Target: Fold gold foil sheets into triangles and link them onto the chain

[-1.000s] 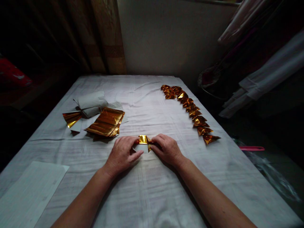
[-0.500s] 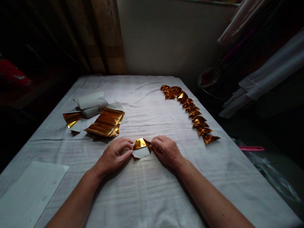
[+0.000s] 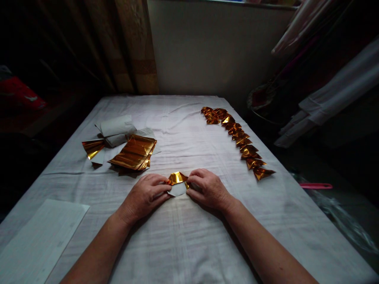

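Between my two hands, low over the cloth, is a partly folded sheet of gold foil paper (image 3: 178, 178); its gold side shows at the top and its white side below. My left hand (image 3: 147, 194) pinches the left end, fingers closed. The right end is pinched by my right hand (image 3: 207, 188), its thumb and fingertips on the edge. Beyond my left hand lies a stack of gold foil paper (image 3: 134, 153). Several folded gold foil pieces (image 3: 248, 151) run in an overlapping row along the table's right side.
White-grey papers (image 3: 117, 128) and a fanned gold sheet (image 3: 93, 148) lie left of the stack. A flat white sheet (image 3: 44, 236) rests at the near left. The table (image 3: 166, 114) has a white cloth. Off its right edge are a pink handle (image 3: 316, 185) and clear plastic (image 3: 340, 221).
My left fingertips have shifted onto the foil paper's lower left edge, and my right thumb now presses its lower right edge. The view has shifted slightly.
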{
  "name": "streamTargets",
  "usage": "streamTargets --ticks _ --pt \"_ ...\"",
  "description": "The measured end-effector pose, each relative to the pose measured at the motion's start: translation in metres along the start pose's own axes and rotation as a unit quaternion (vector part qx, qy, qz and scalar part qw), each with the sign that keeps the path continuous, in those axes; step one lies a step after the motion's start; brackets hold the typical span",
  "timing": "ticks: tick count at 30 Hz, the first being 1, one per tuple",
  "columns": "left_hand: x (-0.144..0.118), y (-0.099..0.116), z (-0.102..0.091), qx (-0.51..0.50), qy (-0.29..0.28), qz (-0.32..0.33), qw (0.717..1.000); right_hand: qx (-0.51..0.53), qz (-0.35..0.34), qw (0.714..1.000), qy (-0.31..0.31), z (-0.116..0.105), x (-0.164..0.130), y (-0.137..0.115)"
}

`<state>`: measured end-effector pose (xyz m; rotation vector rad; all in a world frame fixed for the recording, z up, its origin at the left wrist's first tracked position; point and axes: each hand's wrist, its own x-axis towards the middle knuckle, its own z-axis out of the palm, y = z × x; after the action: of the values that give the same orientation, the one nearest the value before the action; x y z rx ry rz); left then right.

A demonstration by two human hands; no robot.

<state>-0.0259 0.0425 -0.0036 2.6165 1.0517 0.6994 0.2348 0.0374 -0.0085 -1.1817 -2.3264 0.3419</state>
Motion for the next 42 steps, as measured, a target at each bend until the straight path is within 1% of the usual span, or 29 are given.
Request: streamTargets --ticks 4,10,14,20,23,26,32,37,42 --pt "0.000 0.001 0.002 0.026 0.006 0.000 1.000 0.005 -0.001 1.000 -0.015 -0.001 0.000 0.002" --pt "0.001 0.002 0.007 0.008 0.010 -0.028 1.000 -0.013 0.005 1.000 -0.028 -0.001 0.001 0.000" --pt "0.002 0.002 0.009 -0.008 0.020 -0.042 0.999 -0.028 0.003 0.999 -0.029 -0.002 0.002 -0.002" --pt "0.005 0.007 0.012 -0.035 0.036 -0.090 0.995 -0.029 -0.009 0.999 -0.018 0.000 0.001 -0.002" --pt "0.006 0.008 0.014 -0.033 0.045 -0.100 0.993 -0.034 -0.007 0.999 -0.017 0.001 0.001 -0.002" --pt "0.005 0.005 0.014 -0.009 0.038 -0.077 0.996 -0.041 -0.004 0.999 -0.016 0.001 0.002 -0.003" --pt "0.003 -0.007 0.004 0.039 -0.010 0.011 0.999 -0.059 0.001 0.998 -0.016 -0.001 0.003 -0.007" --pt "0.005 -0.005 0.005 0.078 -0.002 0.025 0.997 -0.083 0.002 0.996 -0.014 0.002 0.004 -0.007" --pt "0.006 0.001 0.009 0.106 0.015 0.031 0.994 -0.110 -0.017 0.994 0.009 0.006 0.003 -0.007"
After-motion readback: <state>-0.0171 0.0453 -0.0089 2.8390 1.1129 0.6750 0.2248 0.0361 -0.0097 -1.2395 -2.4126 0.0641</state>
